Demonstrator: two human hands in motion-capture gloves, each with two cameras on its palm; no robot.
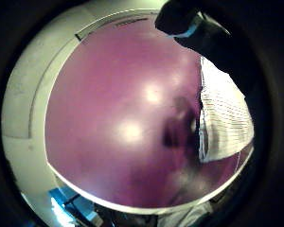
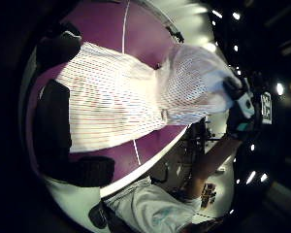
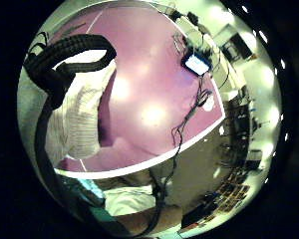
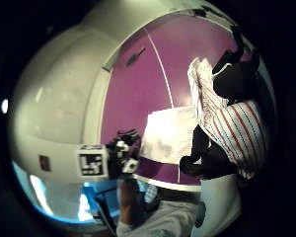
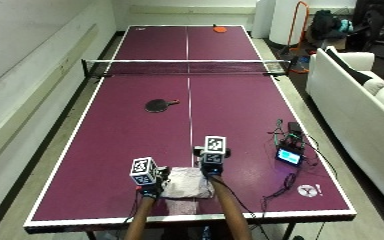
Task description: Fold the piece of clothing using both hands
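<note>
Both hands lifting a striped garment at the near edge of the purple table (image 5: 112, 130).

The white, red-striped garment (image 5: 187, 183) lies bunched near the table's near edge, between the two hands. The right hand (image 5: 212, 167) has its fingers (image 4: 234, 76) curled round a raised fold of the cloth. The left hand (image 5: 152, 187) pinches the garment's other edge, its fingers (image 2: 56, 121) closed against the fabric. Farther up the table lie a black paddle (image 5: 159, 104) and, to the right, a small device with cables (image 5: 290, 152).
</note>
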